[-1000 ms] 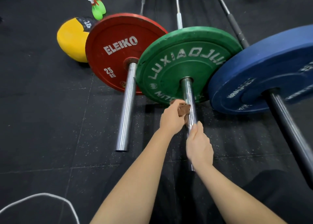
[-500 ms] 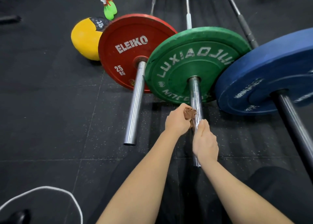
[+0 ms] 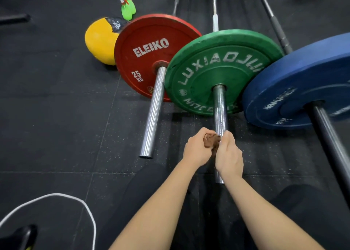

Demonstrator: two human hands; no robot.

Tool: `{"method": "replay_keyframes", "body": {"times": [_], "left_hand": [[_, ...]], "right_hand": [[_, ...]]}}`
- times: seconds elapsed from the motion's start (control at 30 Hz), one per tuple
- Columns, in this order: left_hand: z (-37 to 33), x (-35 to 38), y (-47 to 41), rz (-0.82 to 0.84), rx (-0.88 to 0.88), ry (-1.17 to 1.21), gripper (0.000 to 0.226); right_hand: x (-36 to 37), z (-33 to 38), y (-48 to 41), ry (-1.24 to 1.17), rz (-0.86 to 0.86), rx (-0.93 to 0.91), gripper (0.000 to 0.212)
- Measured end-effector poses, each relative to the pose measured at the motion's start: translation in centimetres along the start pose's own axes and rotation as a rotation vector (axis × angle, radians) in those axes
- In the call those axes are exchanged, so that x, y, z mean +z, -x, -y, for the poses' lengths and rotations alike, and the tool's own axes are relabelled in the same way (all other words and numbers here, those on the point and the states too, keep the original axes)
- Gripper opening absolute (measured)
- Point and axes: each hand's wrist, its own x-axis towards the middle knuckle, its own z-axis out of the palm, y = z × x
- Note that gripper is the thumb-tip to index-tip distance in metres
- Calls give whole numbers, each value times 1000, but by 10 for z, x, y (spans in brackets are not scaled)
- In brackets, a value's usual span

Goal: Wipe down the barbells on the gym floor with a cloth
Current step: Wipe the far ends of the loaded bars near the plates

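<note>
Black rubber gym flooring (image 3: 56, 117) held three loaded barbells side by side across mid-frame. At lower centre the left hand (image 3: 197, 149) gripped a bunched brown cloth (image 3: 210, 141) against the green-plated bar's scuffed chrome sleeve (image 3: 219, 105). The right hand (image 3: 229, 155) curled round that sleeve beside it. Wiping seemed midway; whether the red-plated bar (image 3: 153, 113) and blue-plated bar (image 3: 329, 136) were done could not be told.

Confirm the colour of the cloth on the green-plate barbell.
Brown. The cloth shows best in the head view.
</note>
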Motion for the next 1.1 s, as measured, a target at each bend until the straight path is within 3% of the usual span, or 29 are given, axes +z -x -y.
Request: {"method": "replay_keyframes", "body": {"times": [0.23,0.43,0.7,0.9,1.1], "left_hand": [[-32,-4,-26,-75,13,-156,39],[-14,2,13,-1,21,-108,38],[-18,-1,3,-29,9,-93,47],[-39,-5,-30,-42,14,-197,44],[-17,-5,12,31,33,-137,44]], "right_hand": [[0,3,0,-38,7,40,49],[-5,7,1,-88,24,63,51],[-12,8,3,-92,22,84,36],[-15,15,3,-35,55,129,57],[-19,21,7,-57,62,142,60]]}}
